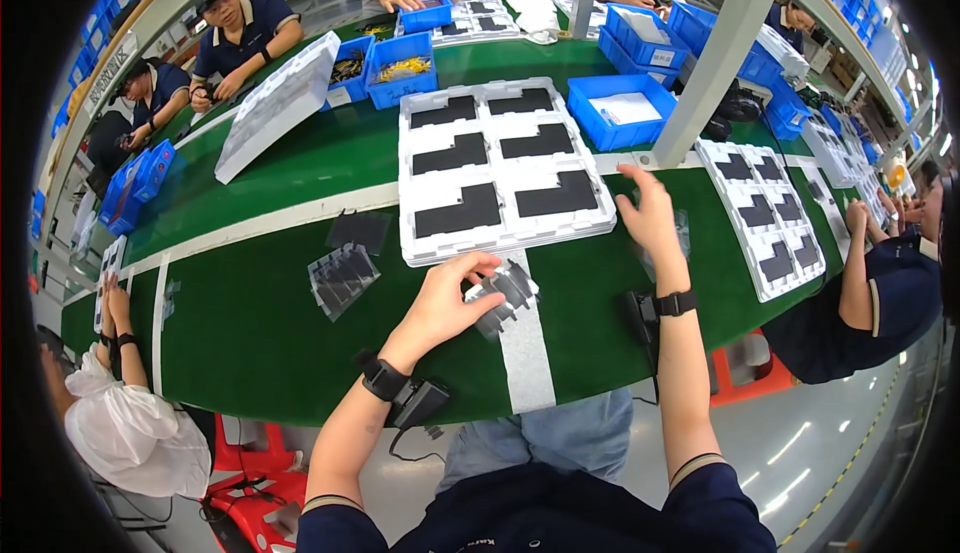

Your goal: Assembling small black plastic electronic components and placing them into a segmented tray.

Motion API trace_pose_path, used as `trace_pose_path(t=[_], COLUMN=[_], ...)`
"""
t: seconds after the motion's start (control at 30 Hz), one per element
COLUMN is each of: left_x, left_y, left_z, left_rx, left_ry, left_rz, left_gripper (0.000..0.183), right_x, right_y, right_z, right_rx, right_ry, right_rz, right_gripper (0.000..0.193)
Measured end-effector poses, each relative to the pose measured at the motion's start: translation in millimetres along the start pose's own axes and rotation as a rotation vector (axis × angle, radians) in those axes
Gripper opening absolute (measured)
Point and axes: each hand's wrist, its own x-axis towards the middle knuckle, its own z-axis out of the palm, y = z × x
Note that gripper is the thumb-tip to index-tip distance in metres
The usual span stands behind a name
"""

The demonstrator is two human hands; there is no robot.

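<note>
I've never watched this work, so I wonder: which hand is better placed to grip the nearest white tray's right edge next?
Probably the right hand: it looks open and empty, close beside that edge of the white molded tray. The left hand holds dark film strips.

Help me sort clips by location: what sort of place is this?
Probably a factory assembly line: people work along a long green table, with blue bins and white trays holding flat black pieces.
</note>
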Motion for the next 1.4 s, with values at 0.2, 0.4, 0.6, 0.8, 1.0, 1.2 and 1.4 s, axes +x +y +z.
trace_pose_path(t=[0.2, 0.4, 0.6, 0.8, 1.0, 1.2, 1.4], left_x=[-1.3, 2.4, 0.8, 3.1, 5.2, 4.2, 1.6], left_y=[-9.2, -9.9, -13.4, -18.4, -19.8, -15.0, -17.5], left_z=[-1.0, -1.8, -5.5, -3.7, -1.3, -6.8, -13.2], left_rx=[0.035, 0.048, 0.008, 0.011, -0.065, 0.022, 0.008], left_ry=[0.014, -0.068, -0.068, -0.1, -0.039, -0.108, -0.143], left_rz=[0.029, 0.028, -0.015, -0.025, 0.032, 0.015, -0.01], left_gripper=[0.036, 0.031, 0.033, 0.03, 0.035, 0.038, 0.036], right_x=[-4.6, -2.4, -13.7, -61.1, -49.3, -13.0, 20.8], right_y=[-2.3, -2.5, -22.0, -3.8, 39.7, 7.3, -46.3], right_z=[8.6, -0.9, -75.5, -101.4, -83.0, -81.8, -31.7], right_rx=[0.139, 0.146, -0.012, -0.3, -0.475, -0.463, -0.11], right_ry=[-0.05, -0.004, 0.223, -0.399, -0.505, -0.376, -0.405], right_rz=[0.158, 0.168, 0.061, 0.012, 0.127, 0.063, -0.285], right_gripper=[0.043, 0.024, 0.018, 0.046, 0.085, 0.052, 0.027])
